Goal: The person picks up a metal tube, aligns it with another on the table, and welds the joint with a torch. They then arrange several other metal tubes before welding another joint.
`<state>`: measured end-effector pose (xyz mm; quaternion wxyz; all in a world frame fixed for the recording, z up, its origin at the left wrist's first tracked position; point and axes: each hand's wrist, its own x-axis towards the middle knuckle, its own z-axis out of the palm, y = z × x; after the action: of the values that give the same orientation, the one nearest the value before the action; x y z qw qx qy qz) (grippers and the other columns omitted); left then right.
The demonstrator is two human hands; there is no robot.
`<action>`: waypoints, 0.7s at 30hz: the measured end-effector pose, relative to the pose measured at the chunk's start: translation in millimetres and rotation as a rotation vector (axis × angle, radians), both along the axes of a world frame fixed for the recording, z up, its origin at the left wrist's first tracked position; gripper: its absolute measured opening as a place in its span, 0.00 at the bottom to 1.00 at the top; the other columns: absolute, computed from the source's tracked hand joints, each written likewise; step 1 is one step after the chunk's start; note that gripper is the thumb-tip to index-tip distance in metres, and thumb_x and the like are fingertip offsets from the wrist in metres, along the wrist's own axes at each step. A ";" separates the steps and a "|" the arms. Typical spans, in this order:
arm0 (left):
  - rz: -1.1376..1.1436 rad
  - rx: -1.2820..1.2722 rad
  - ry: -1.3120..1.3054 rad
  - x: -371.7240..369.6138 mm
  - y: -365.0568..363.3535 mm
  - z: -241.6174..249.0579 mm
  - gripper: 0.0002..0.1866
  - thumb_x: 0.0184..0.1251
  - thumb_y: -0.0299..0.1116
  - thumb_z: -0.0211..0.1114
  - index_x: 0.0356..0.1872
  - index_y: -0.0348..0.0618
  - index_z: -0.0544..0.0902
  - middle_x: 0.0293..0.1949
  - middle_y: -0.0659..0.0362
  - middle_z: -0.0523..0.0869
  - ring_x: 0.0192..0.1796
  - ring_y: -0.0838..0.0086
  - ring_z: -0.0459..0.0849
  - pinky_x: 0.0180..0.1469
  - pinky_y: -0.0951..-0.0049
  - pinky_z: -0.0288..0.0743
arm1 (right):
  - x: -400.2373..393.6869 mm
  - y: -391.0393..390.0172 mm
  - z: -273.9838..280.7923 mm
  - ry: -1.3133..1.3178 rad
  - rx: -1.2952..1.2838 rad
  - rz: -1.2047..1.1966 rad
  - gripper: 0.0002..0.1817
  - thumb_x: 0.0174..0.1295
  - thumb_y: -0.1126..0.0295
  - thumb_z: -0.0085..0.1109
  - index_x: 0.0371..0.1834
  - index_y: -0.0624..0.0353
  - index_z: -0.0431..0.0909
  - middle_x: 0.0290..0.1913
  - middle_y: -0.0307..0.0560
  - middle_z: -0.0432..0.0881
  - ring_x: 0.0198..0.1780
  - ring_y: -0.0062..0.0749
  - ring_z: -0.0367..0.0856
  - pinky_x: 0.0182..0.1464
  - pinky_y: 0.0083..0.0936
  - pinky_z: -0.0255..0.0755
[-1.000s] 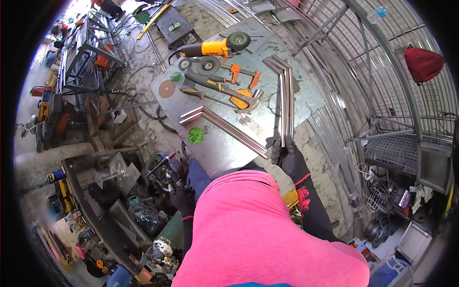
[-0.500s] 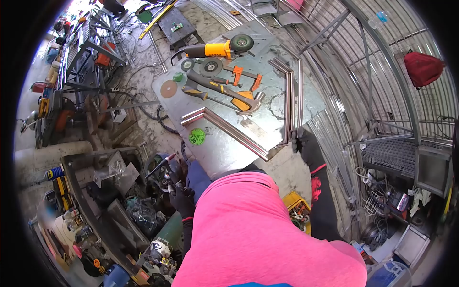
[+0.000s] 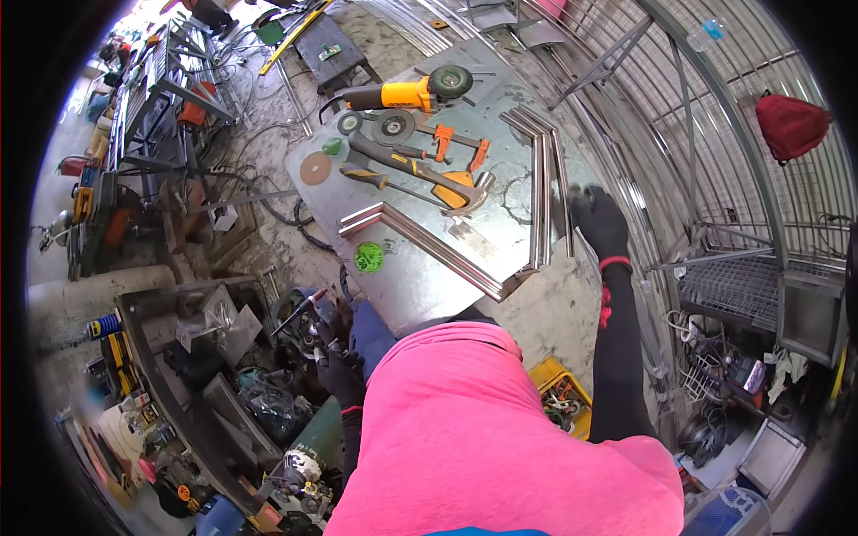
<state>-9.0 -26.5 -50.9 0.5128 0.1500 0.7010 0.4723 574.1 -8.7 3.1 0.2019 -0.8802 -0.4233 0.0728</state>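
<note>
My right hand (image 3: 599, 221), in a black glove, is beside the right edge of the metal table (image 3: 411, 290), near the angled metal tubes (image 3: 542, 196). Its fingers are blurred, and I cannot make out whether they hold anything. Low on the left, my gloved left hand (image 3: 341, 373) is closed around a torch-like tool (image 3: 302, 313). A second set of angled tubes (image 3: 429, 250) lies nearer me, beside a green round object (image 3: 368, 257). Behind it are a hammer (image 3: 416, 170) and an orange angle grinder (image 3: 398, 95).
Orange clamps (image 3: 478, 154) and grinding discs (image 3: 393, 127) lie on the table. A yellow crate (image 3: 559, 393) stands on the floor near my body. Long metal bars and a rack (image 3: 728, 286) line the right side. A cluttered bin (image 3: 223, 357) stands at the left.
My right hand has moved up and to the right along the table's edge. The outer tube on the right has shifted and now lies at a slant. My left hand has barely moved.
</note>
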 end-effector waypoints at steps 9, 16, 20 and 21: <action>-0.025 0.040 0.008 6.7 2.0 3.5 0.16 0.80 0.34 0.67 0.64 0.47 0.80 0.32 0.65 0.81 0.27 0.74 0.83 0.30 0.68 0.81 | -27.7 98.4 -18.8 -0.033 -0.222 -0.057 0.44 0.53 0.38 0.80 0.63 0.60 0.80 0.58 0.61 0.84 0.57 0.60 0.89 0.59 0.51 0.82; 0.029 0.012 -0.002 1.9 -4.3 2.6 0.20 0.80 0.34 0.67 0.69 0.48 0.80 0.37 0.63 0.83 0.31 0.74 0.85 0.31 0.68 0.83 | -25.5 101.2 -29.2 -0.020 -0.188 -0.048 0.39 0.54 0.41 0.81 0.59 0.59 0.80 0.57 0.59 0.84 0.55 0.59 0.90 0.56 0.52 0.84; 0.022 0.017 -0.003 -4.0 -5.5 -9.9 0.20 0.80 0.34 0.66 0.69 0.48 0.79 0.38 0.63 0.84 0.31 0.74 0.85 0.31 0.68 0.84 | -28.3 95.1 -36.9 -0.097 -0.147 -0.016 0.36 0.55 0.42 0.79 0.56 0.58 0.80 0.55 0.58 0.84 0.53 0.58 0.90 0.54 0.52 0.84; 0.011 0.029 -0.008 -5.5 -5.9 -12.3 0.20 0.80 0.34 0.66 0.69 0.48 0.79 0.38 0.63 0.84 0.31 0.74 0.85 0.31 0.68 0.84 | -29.5 93.5 -37.3 -0.133 -0.126 -0.009 0.35 0.56 0.42 0.78 0.55 0.58 0.80 0.55 0.58 0.84 0.52 0.58 0.90 0.53 0.52 0.84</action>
<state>-14.5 -32.4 -63.2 0.5108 0.1516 0.6927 0.4860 544.7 84.8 -34.2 0.1179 -0.8959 -0.4264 0.0398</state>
